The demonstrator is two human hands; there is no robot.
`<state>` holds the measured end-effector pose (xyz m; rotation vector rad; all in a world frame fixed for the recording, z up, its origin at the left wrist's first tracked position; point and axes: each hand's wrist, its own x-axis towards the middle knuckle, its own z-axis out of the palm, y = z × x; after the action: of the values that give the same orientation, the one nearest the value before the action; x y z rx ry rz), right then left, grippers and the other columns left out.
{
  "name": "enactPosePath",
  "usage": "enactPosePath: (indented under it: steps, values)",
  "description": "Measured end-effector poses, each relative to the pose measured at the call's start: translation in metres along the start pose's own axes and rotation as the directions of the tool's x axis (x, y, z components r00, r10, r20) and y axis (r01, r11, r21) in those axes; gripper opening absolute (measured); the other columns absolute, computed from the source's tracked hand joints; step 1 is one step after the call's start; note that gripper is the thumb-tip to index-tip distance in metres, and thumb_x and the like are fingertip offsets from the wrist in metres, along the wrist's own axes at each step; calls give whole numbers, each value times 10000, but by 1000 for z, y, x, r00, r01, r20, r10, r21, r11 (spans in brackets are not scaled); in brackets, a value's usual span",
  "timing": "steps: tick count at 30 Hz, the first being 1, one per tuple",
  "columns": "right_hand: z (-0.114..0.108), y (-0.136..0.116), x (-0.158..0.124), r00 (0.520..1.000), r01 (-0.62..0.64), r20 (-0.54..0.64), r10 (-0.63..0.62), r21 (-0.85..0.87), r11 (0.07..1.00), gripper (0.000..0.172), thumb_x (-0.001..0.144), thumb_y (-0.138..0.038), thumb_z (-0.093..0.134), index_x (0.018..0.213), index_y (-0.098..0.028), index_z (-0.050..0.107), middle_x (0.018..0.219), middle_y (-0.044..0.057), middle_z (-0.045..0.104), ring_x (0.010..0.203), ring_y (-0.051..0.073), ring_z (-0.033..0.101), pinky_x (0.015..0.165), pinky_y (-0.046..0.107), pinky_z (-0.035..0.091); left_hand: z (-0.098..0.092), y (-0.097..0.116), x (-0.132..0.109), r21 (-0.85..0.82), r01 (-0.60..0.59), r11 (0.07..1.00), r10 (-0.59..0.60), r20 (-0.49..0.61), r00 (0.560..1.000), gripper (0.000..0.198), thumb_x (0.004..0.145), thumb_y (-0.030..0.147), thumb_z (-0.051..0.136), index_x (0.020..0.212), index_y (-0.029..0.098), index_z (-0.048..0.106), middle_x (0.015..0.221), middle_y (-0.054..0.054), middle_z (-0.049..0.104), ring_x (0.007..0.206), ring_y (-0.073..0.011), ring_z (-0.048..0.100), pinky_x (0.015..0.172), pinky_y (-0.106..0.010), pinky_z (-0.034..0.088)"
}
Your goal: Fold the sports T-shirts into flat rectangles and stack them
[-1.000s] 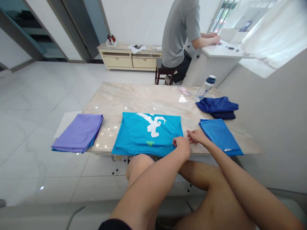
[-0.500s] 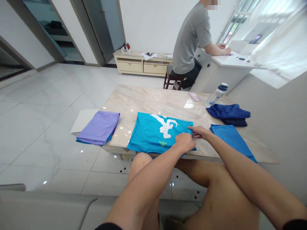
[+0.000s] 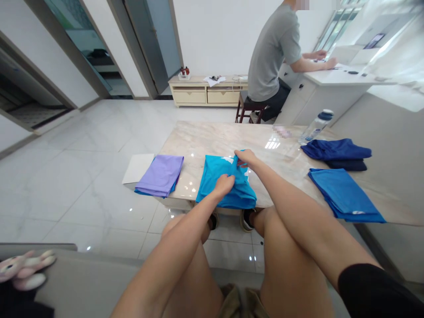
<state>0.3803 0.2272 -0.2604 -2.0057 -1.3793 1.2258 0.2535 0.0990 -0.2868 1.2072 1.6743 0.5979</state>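
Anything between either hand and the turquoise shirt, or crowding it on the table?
Nothing visible. The left hand and right hand are both on the turquoise shirt. The purple garment to its left and blue folded garment to its right lie apart from it.

white print [image 3: 227,160] partly hidden, toy [image 3: 24,268] cut off

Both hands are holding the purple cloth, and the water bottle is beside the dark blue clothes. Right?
Not quite: the left hand and right hand hold the bright blue cloth, not the purple cloth, as the head view shows. The water bottle is indeed beside the dark blue clothes.
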Motion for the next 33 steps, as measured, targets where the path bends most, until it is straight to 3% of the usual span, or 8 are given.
enactPosePath:
  steps: [6, 9, 11, 16, 19, 22, 26, 33]
  values:
    - [56, -17, 1, 992, 118, -17, -124, -197, 973, 307, 963, -414, 699, 810, -151, 740, 668, 124, 746, 742, 253, 767, 717, 306, 626, -55, -42, -3, -47, 85, 995, -90, -128, 988, 117, 993, 276, 604, 931, 188, 652, 885, -66, 717, 812, -182, 695, 685, -238, 557]
    - [74, -28, -2, 980, 184, 102, -168, -170, 968, 318, 996, -415, 685, 861, -136, 754, 682, 109, 757, 726, 224, 765, 711, 282, 626, -75, -55, -4, -43, 132, 990, -137, -141, 980, 201, 1035, 343, 542, 1012, 179, 656, 991, -82, 753, 830, -176, 726, 677, -234, 567]
    - [78, -31, -3, 967, 225, 163, -196, -183, 957, 356, 1030, -432, 654, 904, -118, 764, 753, 128, 783, 749, 223, 780, 727, 285, 630, -84, -63, -3, -24, 171, 985, -172, -116, 978, 304, 1052, 435, 513, 1051, 171, 663, 1011, -94, 774, 807, -188, 752, 650, -250, 574]
    - [65, -21, 2, 961, 244, 27, -275, -545, 802, 311, 1009, -306, 657, 1209, -113, 796, 1247, 232, 797, 1185, 335, 776, 969, 372, 612, -94, -86, 5, 104, 225, 969, -217, -80, 973, 380, 941, 536, 689, 966, 158, 703, 894, -136, 798, 822, -267, 791, 592, -274, 543]
    - [57, -11, 7, 962, 240, 56, -266, -630, 738, 359, 1002, -245, 615, 1288, -118, 791, 1347, 243, 763, 1264, 350, 744, 1016, 386, 592, -99, -93, 14, 144, 233, 962, -220, -102, 970, 452, 957, 608, 638, 985, 166, 730, 918, -146, 818, 857, -289, 802, 600, -290, 548]
    - [55, -9, 10, 951, 293, 129, -281, -669, 683, 374, 1004, -229, 595, 1300, -121, 797, 1355, 221, 768, 1269, 325, 739, 1031, 343, 569, -107, -97, 22, 240, 241, 941, -217, -122, 969, 507, 980, 655, 576, 1001, 184, 760, 902, -125, 827, 854, -289, 808, 639, -302, 566]
    - [63, -15, 6, 909, 416, 300, -289, -691, 591, 353, 976, -252, 637, 1257, -155, 827, 1338, 168, 792, 1255, 311, 739, 1022, 313, 560, -116, -103, 28, 357, 212, 910, -184, -111, 977, 344, 878, 536, 757, 878, 193, 783, 804, -105, 809, 887, -289, 805, 690, -282, 547]
    - [93, 4, -42, 797, 567, 593, -119, -664, 488, 316, 891, -420, 769, 1036, -151, 848, 949, 134, 834, 1025, 323, 786, 878, 343, 583, -120, -125, 33, 400, 119, 909, -126, -7, 992, 132, 875, 298, 715, 808, 200, 771, 839, -46, 822, 834, -198, 780, 675, -229, 505]
